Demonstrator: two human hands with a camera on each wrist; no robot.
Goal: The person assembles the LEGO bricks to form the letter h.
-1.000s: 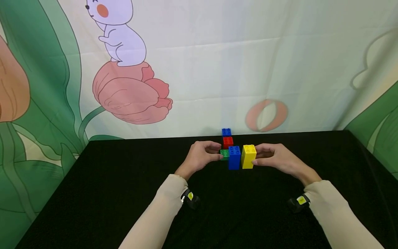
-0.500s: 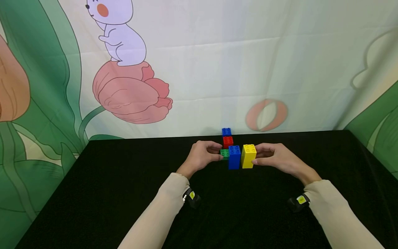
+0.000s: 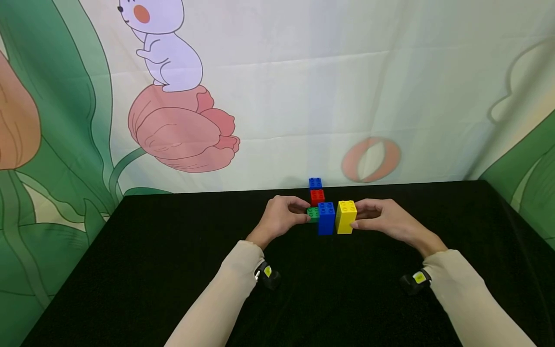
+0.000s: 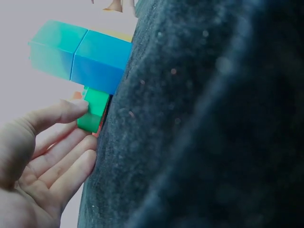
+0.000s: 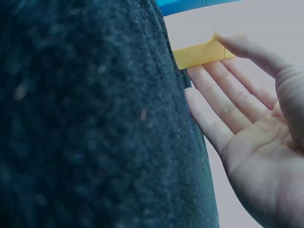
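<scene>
My left hand (image 3: 282, 219) pinches a low green building block (image 3: 313, 215) between thumb and fingers; the thumb lies on its side in the left wrist view. Right of the green block stands a blue tower (image 3: 326, 219), two blocks high by the seam in the left wrist view. My right hand (image 3: 386, 219) holds an upright yellow tower (image 3: 346, 218), whose seam shows in the right wrist view (image 5: 202, 53). A narrow gap parts the blue and yellow towers. Behind the green block are a red block (image 3: 317, 197) and another blue block (image 3: 315, 183).
A black cloth (image 3: 182, 270) covers the table. Right behind the blocks hangs a pale curtain (image 3: 277, 120) with printed flowers and an animal, meeting the table's back edge. A wrist camera sits on each sleeve.
My left hand has edged slightly to the right at the green block. The right hand and the yellow tower have stayed in place, with only a slight shift of the whole view.
</scene>
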